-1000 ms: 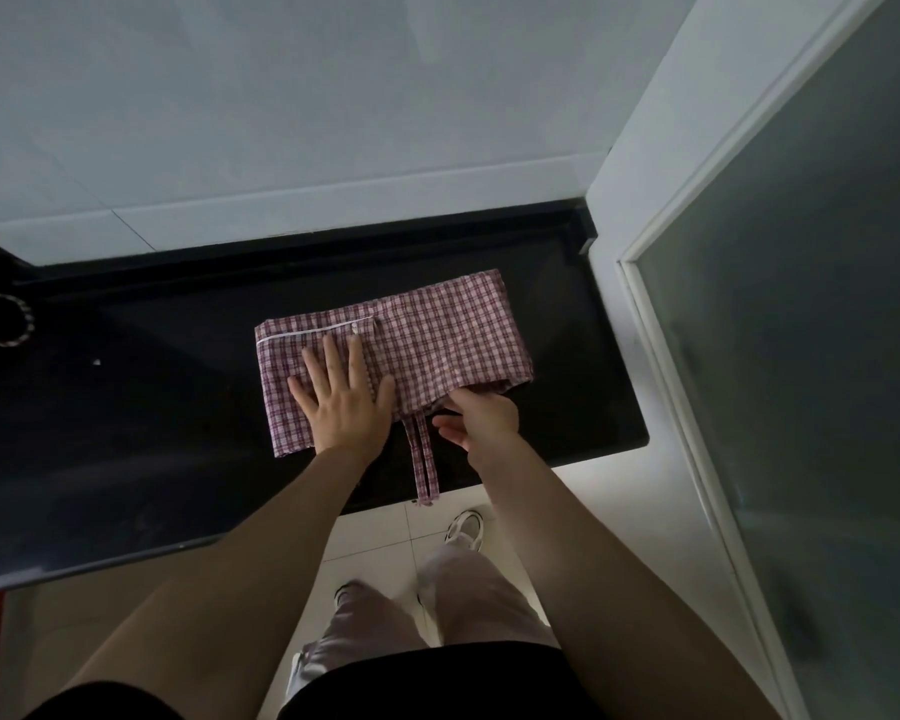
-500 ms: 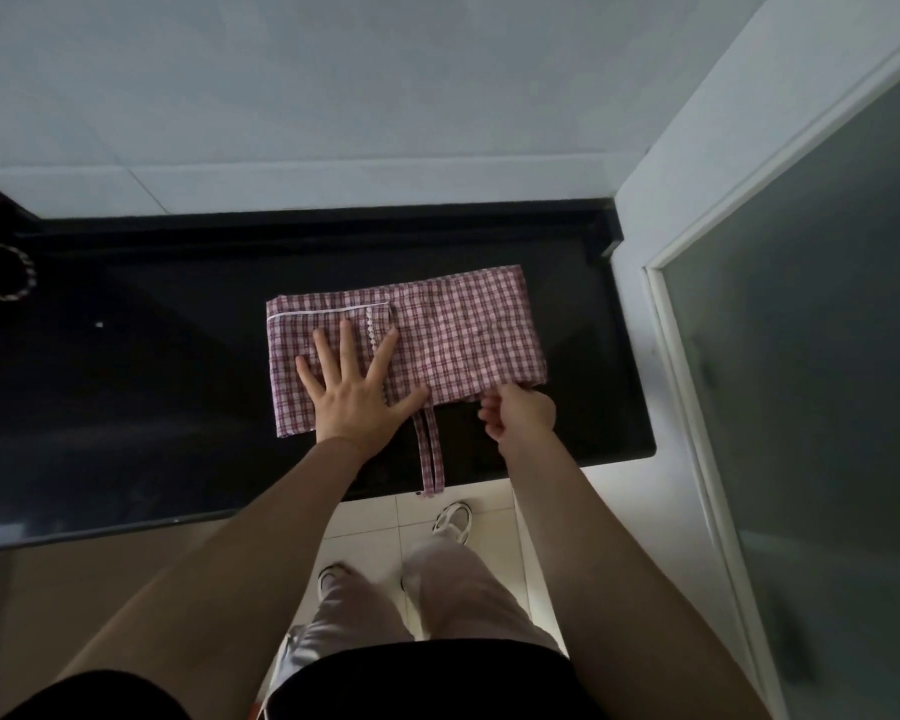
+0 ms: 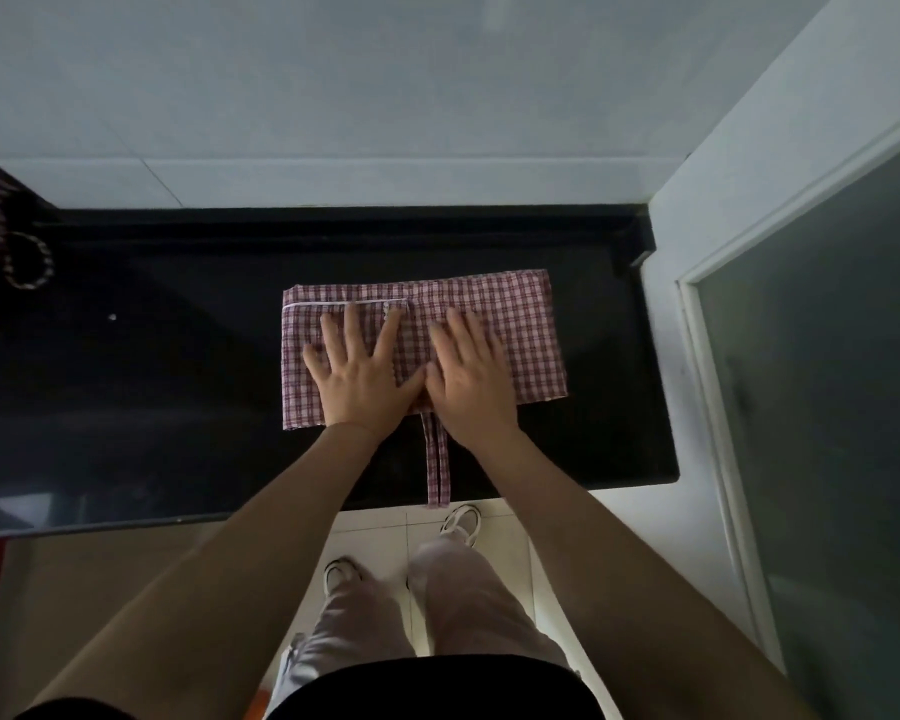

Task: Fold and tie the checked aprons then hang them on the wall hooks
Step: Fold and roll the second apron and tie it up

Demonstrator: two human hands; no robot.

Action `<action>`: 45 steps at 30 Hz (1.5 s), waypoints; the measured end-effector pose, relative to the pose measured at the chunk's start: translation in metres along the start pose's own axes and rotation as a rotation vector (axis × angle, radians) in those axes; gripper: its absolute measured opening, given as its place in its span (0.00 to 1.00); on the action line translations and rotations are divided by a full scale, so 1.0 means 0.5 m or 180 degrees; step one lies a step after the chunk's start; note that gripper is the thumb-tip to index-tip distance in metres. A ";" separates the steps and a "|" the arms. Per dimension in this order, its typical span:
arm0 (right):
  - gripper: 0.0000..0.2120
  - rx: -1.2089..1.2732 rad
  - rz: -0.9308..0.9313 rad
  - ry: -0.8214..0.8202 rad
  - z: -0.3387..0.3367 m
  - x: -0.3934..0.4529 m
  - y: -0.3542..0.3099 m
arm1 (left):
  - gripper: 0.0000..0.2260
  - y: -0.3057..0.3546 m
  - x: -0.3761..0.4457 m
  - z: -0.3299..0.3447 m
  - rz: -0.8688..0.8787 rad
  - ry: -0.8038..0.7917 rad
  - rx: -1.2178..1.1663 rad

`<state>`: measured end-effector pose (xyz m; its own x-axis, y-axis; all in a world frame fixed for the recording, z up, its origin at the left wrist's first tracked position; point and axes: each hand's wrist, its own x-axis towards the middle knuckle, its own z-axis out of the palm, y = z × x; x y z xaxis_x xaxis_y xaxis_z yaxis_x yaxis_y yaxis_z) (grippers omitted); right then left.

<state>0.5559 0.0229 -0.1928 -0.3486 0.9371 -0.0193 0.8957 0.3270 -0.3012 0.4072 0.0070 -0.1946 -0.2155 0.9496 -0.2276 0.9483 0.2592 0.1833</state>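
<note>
On the black counter (image 3: 126,387) below a pale tiled wall, the folded checked apron (image 3: 510,330) lies flat under both palms, the left hand (image 3: 360,371) and right hand (image 3: 470,379) pressing with straight fingers, grip on nothing, its ties (image 3: 437,459) trailing toward the counter's near edge.

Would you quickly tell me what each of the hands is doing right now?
Left hand: open, fingers spread, pressing flat on the folded apron.
Right hand: open, flat on the apron, holding nothing.
</note>
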 end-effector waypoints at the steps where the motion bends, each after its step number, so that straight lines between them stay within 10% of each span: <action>1: 0.26 -0.0170 0.0075 -0.0046 0.011 -0.001 0.023 | 0.35 -0.008 0.005 0.007 0.0038 -0.0026 0.0054; 14: 0.45 0.0384 0.2333 0.0177 -0.060 0.042 0.111 | 0.36 -0.003 0.035 -0.007 0.0034 -0.0466 0.0561; 19: 0.30 0.1329 0.3194 -0.0434 -0.106 0.089 0.123 | 0.39 0.048 0.055 -0.083 0.0762 -0.0649 0.0708; 25: 0.19 0.1755 0.2993 -0.0949 -0.129 0.116 0.139 | 0.53 0.062 0.085 -0.098 0.0545 -0.1359 0.0716; 31: 0.30 0.3453 0.3570 -0.1278 -0.219 0.113 0.132 | 0.57 0.058 0.105 -0.088 0.0618 -0.1322 0.0815; 37: 0.17 0.3381 0.2337 -0.1226 -0.246 0.117 -0.023 | 0.58 0.060 0.119 -0.102 0.0525 -0.1179 0.0438; 45: 0.05 0.2334 0.2303 -0.0595 -0.183 0.139 -0.160 | 0.27 -0.130 0.113 -0.162 0.0151 -0.0105 -0.0943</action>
<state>0.4852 0.0730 -0.0828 0.1109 0.8252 -0.5538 0.5425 -0.5172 -0.6620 0.3147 0.0582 -0.1419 -0.1604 0.9568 -0.2423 0.8467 0.2596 0.4644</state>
